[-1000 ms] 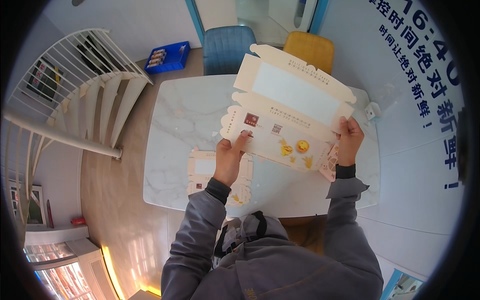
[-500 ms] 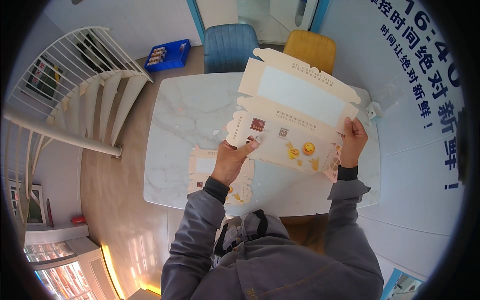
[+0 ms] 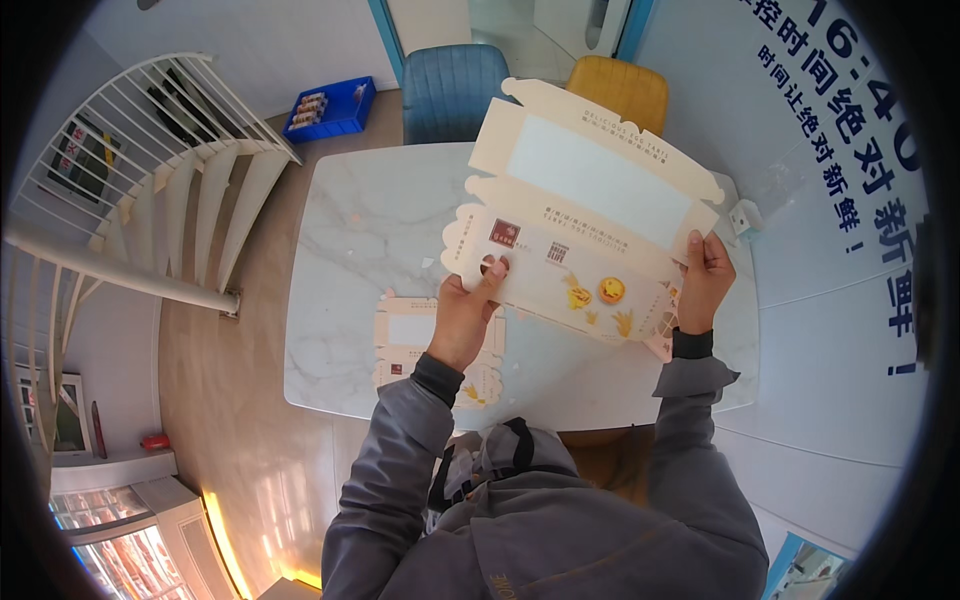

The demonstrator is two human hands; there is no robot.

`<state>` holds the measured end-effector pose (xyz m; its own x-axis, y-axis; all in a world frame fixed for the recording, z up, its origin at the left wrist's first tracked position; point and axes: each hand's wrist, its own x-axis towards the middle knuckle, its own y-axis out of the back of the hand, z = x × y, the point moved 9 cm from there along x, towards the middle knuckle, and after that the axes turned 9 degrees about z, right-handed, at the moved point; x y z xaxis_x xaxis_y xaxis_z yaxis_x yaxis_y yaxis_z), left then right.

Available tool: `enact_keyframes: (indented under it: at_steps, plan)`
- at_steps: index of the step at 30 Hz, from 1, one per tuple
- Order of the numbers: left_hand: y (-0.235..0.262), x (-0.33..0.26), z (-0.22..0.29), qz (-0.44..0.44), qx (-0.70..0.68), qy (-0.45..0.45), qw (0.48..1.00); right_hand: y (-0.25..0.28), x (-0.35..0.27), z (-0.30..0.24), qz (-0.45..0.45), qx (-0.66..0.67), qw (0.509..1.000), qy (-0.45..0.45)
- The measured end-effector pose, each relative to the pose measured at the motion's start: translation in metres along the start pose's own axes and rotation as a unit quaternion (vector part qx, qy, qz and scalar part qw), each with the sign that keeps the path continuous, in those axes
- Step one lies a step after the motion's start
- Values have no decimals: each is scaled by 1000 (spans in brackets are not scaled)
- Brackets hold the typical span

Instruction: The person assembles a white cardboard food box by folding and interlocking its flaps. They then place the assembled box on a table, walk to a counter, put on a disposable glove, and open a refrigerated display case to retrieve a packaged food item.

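I hold a flat cream cardboard box blank (image 3: 585, 215) with a pale window panel and yellow pastry pictures above a white marble table (image 3: 370, 240). My left hand (image 3: 468, 312) grips its lower left edge, thumb on the printed face. My right hand (image 3: 703, 280) pinches its right end. Below my left hand, a stack of similar flat box blanks (image 3: 412, 340) lies on the table near its front edge.
A blue chair (image 3: 455, 92) and a yellow chair (image 3: 620, 90) stand at the table's far side. A blue crate (image 3: 335, 108) sits on the wooden floor. A white spiral stair railing (image 3: 150, 200) curves at the left. A small white cube (image 3: 745, 215) rests near the wall.
Both hands have shifted the box blank slightly right and unfolded it flatter; my left hand has slid along its lower edge.
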<state>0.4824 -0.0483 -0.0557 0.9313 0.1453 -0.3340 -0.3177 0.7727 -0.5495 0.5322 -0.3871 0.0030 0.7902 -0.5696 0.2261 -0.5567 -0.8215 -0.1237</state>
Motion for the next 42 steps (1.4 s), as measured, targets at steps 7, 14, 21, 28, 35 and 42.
enact_keyframes:
  at_steps: [7,14,21,28,35,42]
  plan:
    - [-1,2,9,24,-13,-26,999,-3,-1,-10,-24,0,999,23]
    - [2,3,10,27,-19,-40,999,-7,-4,-21,-17,-5,999,45]
    - [1,3,8,20,-67,-8,998,-3,-7,-26,3,-7,999,51]
    - [5,5,1,80,-24,10,996,-4,-11,-32,29,-2,999,41]
    - [8,21,-17,124,7,82,989,-5,-20,-39,41,-11,998,49]
    - [8,22,-27,34,-58,138,988,1,-15,-30,41,-18,998,36]
